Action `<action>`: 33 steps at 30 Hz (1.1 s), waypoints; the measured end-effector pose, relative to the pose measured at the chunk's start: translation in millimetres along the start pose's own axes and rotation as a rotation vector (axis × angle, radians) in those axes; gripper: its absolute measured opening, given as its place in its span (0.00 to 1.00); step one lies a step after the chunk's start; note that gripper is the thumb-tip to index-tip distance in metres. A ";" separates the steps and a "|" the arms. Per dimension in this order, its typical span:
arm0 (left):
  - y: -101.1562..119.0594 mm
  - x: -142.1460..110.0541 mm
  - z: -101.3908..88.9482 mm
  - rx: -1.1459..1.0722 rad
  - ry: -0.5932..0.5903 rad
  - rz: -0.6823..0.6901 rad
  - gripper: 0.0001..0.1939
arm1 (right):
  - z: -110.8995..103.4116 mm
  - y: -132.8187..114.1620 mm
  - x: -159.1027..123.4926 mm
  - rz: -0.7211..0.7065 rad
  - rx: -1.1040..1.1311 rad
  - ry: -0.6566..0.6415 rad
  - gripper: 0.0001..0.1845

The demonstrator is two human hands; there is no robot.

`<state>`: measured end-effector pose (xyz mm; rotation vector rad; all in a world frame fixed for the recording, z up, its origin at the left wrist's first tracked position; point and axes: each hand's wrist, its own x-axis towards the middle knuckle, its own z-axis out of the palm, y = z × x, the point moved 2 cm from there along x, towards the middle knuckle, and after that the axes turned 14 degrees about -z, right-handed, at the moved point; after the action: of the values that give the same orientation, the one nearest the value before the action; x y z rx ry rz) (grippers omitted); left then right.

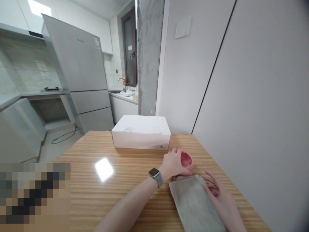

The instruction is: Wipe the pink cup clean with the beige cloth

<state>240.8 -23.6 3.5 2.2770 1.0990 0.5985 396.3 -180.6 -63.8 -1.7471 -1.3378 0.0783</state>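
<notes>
Left hand (173, 164) is closed around a small pink cup (186, 160), fingers wrapped over the far side, glossy pink inside showing at the hand's 3 o'clock, cup can't tell if full or empty. Left forearm comes in from 7 o'clock, lying low across the table, wrist bent slightly, with a watch (155, 177) on the wrist. Cup and hand are just above the top edge of a gray cloth (194, 204), which lies flat at the cup's 6 o'clock. Right hand (215, 190) comes in from 5 o'clock, not holding anything, palm turned in, fingers (209, 178) half curled and narrow, right at the cloth's right edge; touching or just beside, can't tell. Both hands are on a striped wooden table (108, 196). White cardboard box (141, 132) sits shut at the far edge, 11 o'clock from the cup, well apart from both hands. Past the table at 11 o'clock stands a gray fridge (79, 71), and a faucet (122, 83) is at about 12 o'clock, behind the box.
</notes>
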 end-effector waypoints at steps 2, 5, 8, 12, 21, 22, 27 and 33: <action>-2.0 -0.4 0.1 -0.050 -0.033 0.011 0.44 | -3.7 -15.2 1.8 -0.063 -0.132 0.042 0.28; -4.2 -9.9 -6.2 -0.140 -0.044 0.093 0.44 | -5.3 -46.6 2.4 -0.146 -0.192 0.119 0.25; -8.2 -33.8 -20.6 -0.117 -0.019 0.185 0.33 | 2.5 -79.9 -0.3 -0.192 -0.101 0.120 0.21; -26.6 -84.1 -47.7 -0.021 -0.017 0.227 0.23 | 26.9 -117.0 -9.7 -0.249 -0.010 0.097 0.17; -104.9 -177.3 -70.5 -0.069 0.029 -0.249 0.13 | 128.2 -159.2 -51.6 -0.491 0.046 -0.220 0.20; -108.1 -181.0 -69.2 -0.077 0.031 -0.255 0.14 | 136.0 -161.6 -55.0 -0.529 0.004 -0.238 0.21; -114.8 -186.6 -64.9 -0.189 0.053 -0.298 0.13 | 149.6 -165.8 -62.4 -0.626 -0.180 -0.222 0.24; -117.6 -188.5 -64.3 -0.183 0.073 -0.286 0.12 | 143.5 -169.1 -64.1 -0.692 -0.193 -0.227 0.24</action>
<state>28.3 -96.7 -51.7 1.9116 1.3187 0.6404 168.3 -144.1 -62.6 -1.3612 -2.1071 -0.2543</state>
